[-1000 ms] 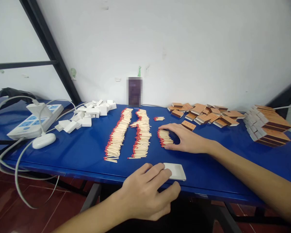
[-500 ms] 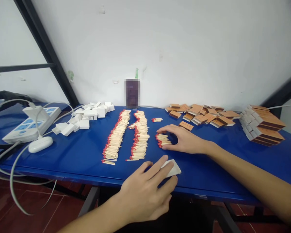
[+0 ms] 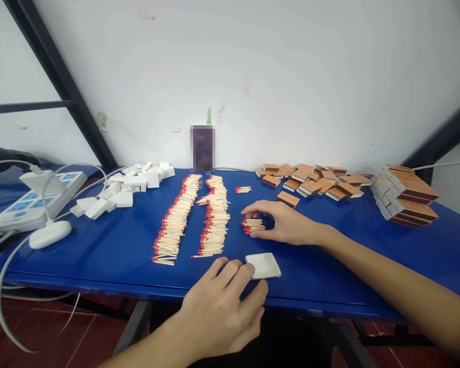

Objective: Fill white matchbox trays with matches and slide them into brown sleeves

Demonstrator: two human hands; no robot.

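My right hand (image 3: 281, 222) curls round a small bundle of red-tipped matches (image 3: 252, 225) on the blue table (image 3: 111, 245), thumb and fingers pinching it from both sides. My left hand (image 3: 218, 304) rests at the table's near edge, fingertips touching the left side of an empty white matchbox tray (image 3: 264, 266). Two long rows of matches (image 3: 176, 217) (image 3: 213, 214) lie left of the bundle. A few loose matches (image 3: 242, 189) lie further back.
A heap of white trays (image 3: 132, 184) lies at the back left, beside a power strip (image 3: 30, 199) with cables and a white adapter (image 3: 49, 234). Orange matchbox sleeves (image 3: 314, 181) are scattered at the back right, with stacked boxes (image 3: 404, 202) at the far right.
My right hand has squeezed the spread matches into a tighter bundle. My left hand tilted the white tray, then set it flat again, slightly further from the edge.
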